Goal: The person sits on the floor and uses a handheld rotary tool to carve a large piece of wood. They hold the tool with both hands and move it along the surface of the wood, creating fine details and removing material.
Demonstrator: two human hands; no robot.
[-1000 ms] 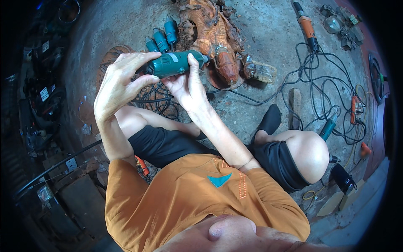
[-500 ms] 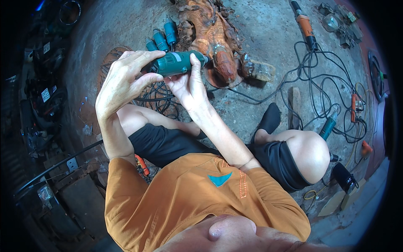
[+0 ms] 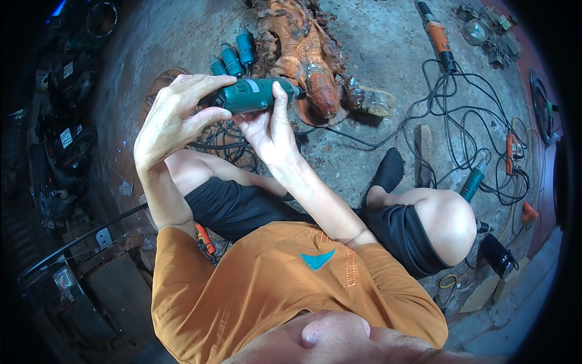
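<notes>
Crosswise, a smooth green cylindrical tool [image 3: 250,97] in grip of left hand [image 3: 171,119] and right hand [image 3: 265,133].

Concrete floor [image 3: 370,57], stained and gritty. Carved reddish-brown wood piece [image 3: 297,36], upper centre; pale-edged block [image 3: 378,102] just right of its near end. Three blue-green cylindrical tools [image 3: 231,59] in a row, left of the carving. Upper right: orange-and-black power tool [image 3: 439,38], dark cables [image 3: 448,92] tangled below. Wooden bar [image 3: 424,155] left of a second green tool [image 3: 473,182]; orange socket strip [image 3: 510,155] farther right, near a dark wheel [image 3: 541,109]
</notes>
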